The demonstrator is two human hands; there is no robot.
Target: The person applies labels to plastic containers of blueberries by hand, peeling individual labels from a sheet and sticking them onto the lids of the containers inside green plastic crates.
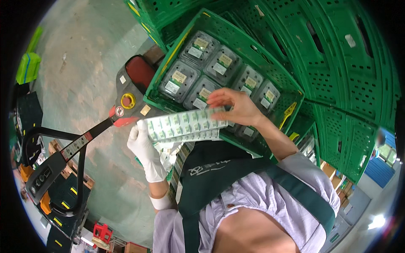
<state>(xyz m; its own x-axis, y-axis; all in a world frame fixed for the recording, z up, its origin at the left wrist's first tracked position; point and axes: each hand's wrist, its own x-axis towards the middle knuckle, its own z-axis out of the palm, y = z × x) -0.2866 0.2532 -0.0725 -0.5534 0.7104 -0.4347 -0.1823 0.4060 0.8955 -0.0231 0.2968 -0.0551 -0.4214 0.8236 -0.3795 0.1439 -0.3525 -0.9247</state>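
Observation:
My left hand (142, 145), in a white glove, is closed on the left end of a long sheet of labels (179, 123). Rows of small green-and-white stickers cover the sheet, and a second strip shows along its lower edge. My bare right hand (238, 105) is at the sheet's right end, its fingers curled with the thumb against the sheet, slightly smeared. Beyond the hands, a green plastic crate (270, 57) holds several clear lidded punnets (181, 78) with pale labels on top. My right hand and the sheet hide part of the nearer punnets.
A pallet truck's black handle (90, 135) and its body with a red-and-yellow button (128, 100) stand left of the crate. Tall stacks of green crates (333, 63) rise at the right. Black crates (63, 202) and a red object (102, 232) sit on the floor at lower left.

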